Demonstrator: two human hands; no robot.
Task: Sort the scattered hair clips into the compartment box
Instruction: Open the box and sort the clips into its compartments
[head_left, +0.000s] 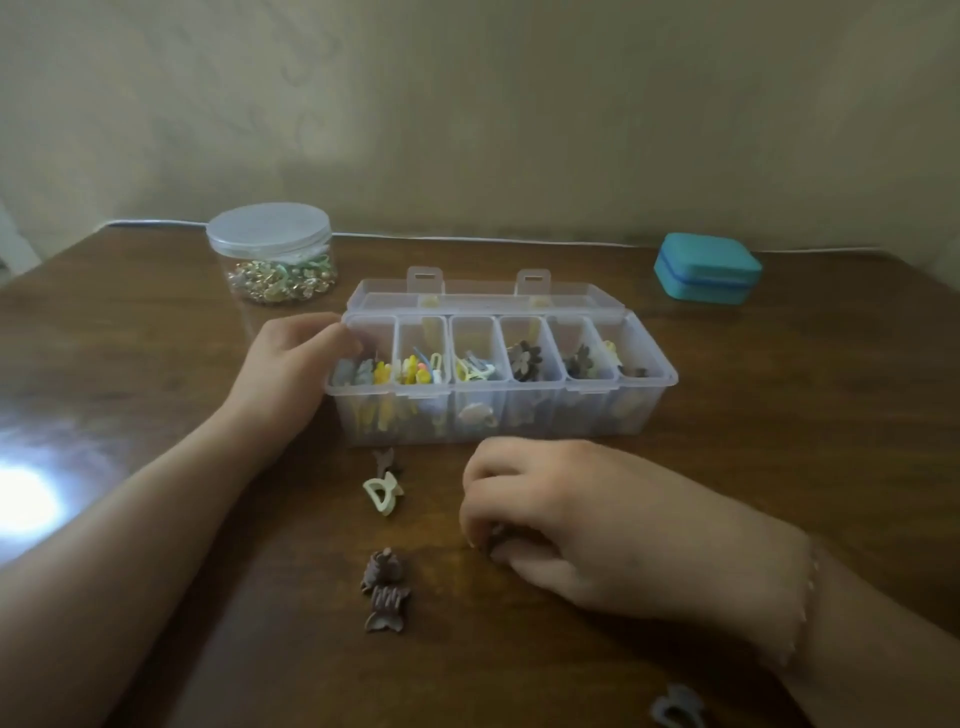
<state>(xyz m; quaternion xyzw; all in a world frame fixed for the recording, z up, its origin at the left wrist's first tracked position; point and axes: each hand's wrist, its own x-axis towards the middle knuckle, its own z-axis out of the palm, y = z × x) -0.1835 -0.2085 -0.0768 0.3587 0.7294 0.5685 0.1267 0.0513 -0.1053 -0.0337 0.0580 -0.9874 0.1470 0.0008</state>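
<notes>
**A:** Quick status, where are ur hands?

**B:** My left hand (291, 374) is at centre-left of frame, resting against the left end of the compartment box (660, 387), fingers curled round its corner. My right hand (566, 514) is lower centre-right, down on the table (130, 322), fingers bent tight round a small dark clip (500, 535). Only a bit of it peeks out between my fingers, so can't tell its shape.

**A:** Box?

**B:** Middle of frame, clear plastic, lid open and lying back behind it. Six compartments in a row. Left one has pale blue-grey and yellow bits, next two have bright mixed colours, right three have brown flower clips (524, 360); the far right one also has sth pale yellow.

**A:** What's loose on the table?

**B:** Just below the box's left front: a small brown clip (387, 460) w/ a cream clip (382, 493) touching it. Further down, lower centre: two brown clips (385, 590) touching, one above the other. Bottom right edge of frame, by my right forearm: a grey-blue clip (675, 709), partly cut off.

**A:** Anything else?

**B:** Upper left: a clear round jar (270, 254), lid on, gold and green bits inside. Upper right: a teal case (707, 267), closed. Both well apart from the box.
</notes>
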